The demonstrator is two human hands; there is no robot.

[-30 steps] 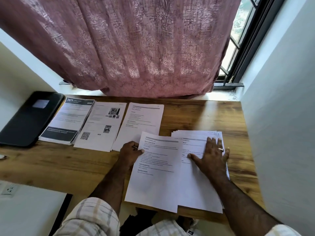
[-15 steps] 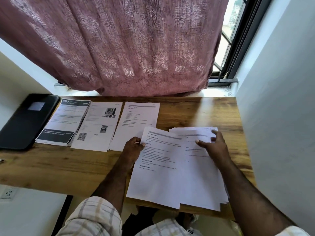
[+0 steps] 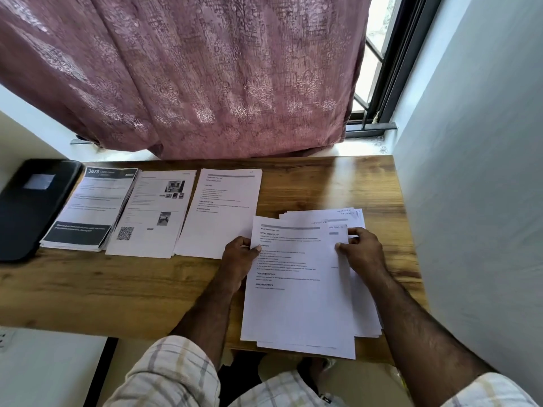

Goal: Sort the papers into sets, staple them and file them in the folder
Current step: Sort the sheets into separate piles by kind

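Holding the top sheet (image 3: 296,277) by both side edges, I keep it square over the loose stack (image 3: 363,312) at the bench's (image 3: 117,289) near right, so it lifts off alone. My left hand (image 3: 239,257) pinches its left edge; my right hand (image 3: 363,251) pinches the upper right corner. Three sorted piles (image 3: 158,212) lie in a row further left, apart so the sets don't mix. Beyond them the black folder (image 3: 29,207) waits, closed, for filing last, I judge.

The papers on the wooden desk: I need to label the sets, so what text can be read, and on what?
"3675": dark header of the leftmost white sheet pile.
"TASK GOAL", "TASK DESCRIPTION", "REQUIRED PROPS": white printed sheet held by both hands.
Body text, handwritten corner notes, QR-code sheet: too small or blurred.
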